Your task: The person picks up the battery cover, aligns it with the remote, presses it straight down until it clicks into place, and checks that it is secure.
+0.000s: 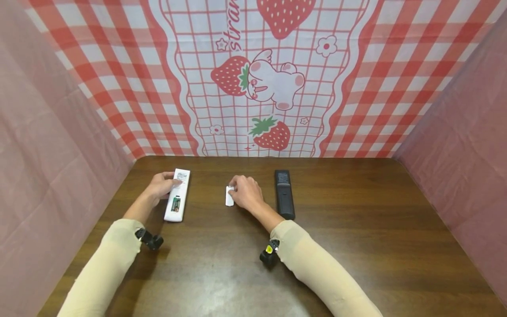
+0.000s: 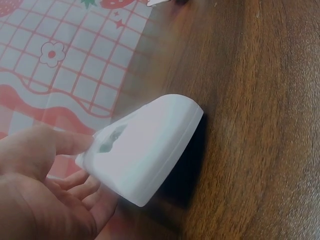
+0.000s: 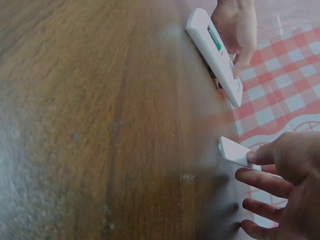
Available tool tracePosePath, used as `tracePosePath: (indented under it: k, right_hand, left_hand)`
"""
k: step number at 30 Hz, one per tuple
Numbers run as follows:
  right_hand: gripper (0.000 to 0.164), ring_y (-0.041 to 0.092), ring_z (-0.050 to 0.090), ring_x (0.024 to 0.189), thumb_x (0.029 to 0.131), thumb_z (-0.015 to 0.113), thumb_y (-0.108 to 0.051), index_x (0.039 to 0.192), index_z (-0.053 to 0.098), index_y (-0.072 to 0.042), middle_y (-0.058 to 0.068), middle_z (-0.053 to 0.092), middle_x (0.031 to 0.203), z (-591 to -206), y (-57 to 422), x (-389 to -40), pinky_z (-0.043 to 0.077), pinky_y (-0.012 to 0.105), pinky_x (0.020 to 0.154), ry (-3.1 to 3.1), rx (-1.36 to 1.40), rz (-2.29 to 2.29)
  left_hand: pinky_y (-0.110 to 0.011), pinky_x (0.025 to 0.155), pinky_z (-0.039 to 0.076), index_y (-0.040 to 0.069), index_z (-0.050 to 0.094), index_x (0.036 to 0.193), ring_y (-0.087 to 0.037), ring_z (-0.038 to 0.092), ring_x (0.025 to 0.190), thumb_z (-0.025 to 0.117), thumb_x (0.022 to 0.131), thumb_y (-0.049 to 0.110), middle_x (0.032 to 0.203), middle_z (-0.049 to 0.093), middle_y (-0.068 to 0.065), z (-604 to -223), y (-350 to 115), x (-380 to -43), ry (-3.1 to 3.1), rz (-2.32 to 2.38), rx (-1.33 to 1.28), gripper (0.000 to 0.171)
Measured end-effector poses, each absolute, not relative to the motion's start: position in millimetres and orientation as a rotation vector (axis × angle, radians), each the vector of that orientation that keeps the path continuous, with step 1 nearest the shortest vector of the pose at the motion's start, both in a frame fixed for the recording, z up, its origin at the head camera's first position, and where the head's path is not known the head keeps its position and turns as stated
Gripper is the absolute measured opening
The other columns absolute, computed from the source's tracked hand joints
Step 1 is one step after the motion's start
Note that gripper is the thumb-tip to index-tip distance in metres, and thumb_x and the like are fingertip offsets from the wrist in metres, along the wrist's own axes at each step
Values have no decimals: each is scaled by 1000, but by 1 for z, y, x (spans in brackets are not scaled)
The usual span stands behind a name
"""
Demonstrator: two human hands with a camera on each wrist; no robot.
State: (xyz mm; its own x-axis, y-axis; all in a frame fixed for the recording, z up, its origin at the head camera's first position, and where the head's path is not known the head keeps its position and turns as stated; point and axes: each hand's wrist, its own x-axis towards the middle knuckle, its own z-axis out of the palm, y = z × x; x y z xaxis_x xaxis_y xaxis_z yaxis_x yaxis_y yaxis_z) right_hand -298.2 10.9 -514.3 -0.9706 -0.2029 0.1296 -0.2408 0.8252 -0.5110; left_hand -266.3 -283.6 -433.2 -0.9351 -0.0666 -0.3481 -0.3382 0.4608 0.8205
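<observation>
Sleeves (image 1: 325, 268) nearest, L fingers (image 2: 105, 207) grip wht remote (image 1: 181, 190) (lbl (image 1: 181, 175) illegible), R fingers (image 3: 265, 182) pinch cover (image 1: 228, 199); cloth (image 1: 158, 88) reads "stra…".

Brown wood-grain table (image 1: 356, 193), soft glare (image 1: 206, 266) toward 6 o'clock; red-white gingham backdrop (image 1: 412, 66) at 12, centre panel (image 1: 237, 114) printed with strawberries (image 1: 273, 136), flowers (image 1: 326, 46), cartoon animal (image 1: 283, 83); creased pink cloth wall (image 1: 51, 132) at 9, matching pink wall (image 1: 459, 145) at 3

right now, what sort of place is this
Probably a staged tabletop booth: a wood-grain table with a strawberry-print cloth hung behind it and plain pink cloth along both sides.
</observation>
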Motion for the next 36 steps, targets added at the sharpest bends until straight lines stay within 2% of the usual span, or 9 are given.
tracePosePath:
  k: [13,20,23,30,36]
  right_hand:
    - [15,13,78,93,97,86,-29,112,84,-26,-6,86,103,-511,10,-299,62,35,73,-2937,342,923]
    - [13,12,78,95,99,85,-30,112,84,-28,-7,86,104,-507,9,-297,63,35,78,-2961,326,933]
    - [13,13,78,95,99,85,-31,112,84,-29,-7,86,104,-505,10,-297,63,35,78,-2968,325,938]
    - [12,13,77,96,99,84,-32,112,83,-30,-9,86,104,-503,10,-295,63,36,79,-2979,334,940]
    - [13,13,77,95,99,86,-32,111,83,-31,-9,86,101,-504,10,-295,62,36,78,-2969,340,958]
  left_hand:
    - [-24,80,63,-8,31,172,-5,66,89,55,114,18,123,71,-11,-435,-286,-268,2428,1504,-363,68]
    - [-27,86,64,-7,30,173,-8,66,96,53,114,19,137,68,-18,-432,-286,-266,2422,1505,-364,68]
    - [-26,84,64,-5,30,174,-8,66,95,54,114,19,139,66,-19,-429,-285,-266,2418,1526,-369,68]
    - [-23,74,67,-4,32,173,-5,67,82,57,109,16,119,67,-11,-424,-283,-264,2436,1625,-383,72]
    - [-23,74,67,-2,36,172,-4,67,80,59,106,14,112,67,-7,-421,-283,-262,2463,1655,-365,72]
